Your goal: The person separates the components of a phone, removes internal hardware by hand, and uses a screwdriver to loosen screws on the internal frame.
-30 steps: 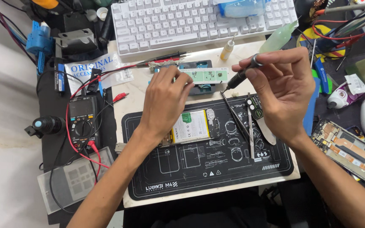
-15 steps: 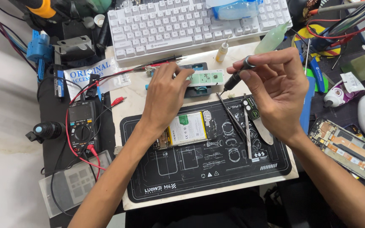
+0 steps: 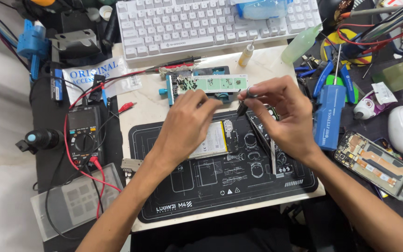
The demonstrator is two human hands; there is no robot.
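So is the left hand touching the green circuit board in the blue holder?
Cannot tell. In the head view the left hand has its fingertips at the green circuit board's lower edge, but they hide any contact or gap.

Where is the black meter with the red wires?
In the head view, the black handheld multimeter with red leads lies on the left side, beside the black rubber work mat and left of the person's left hand.

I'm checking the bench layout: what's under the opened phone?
The opened phone lies on a black repair mat. The left hand covers its left part, hiding what's beneath there.
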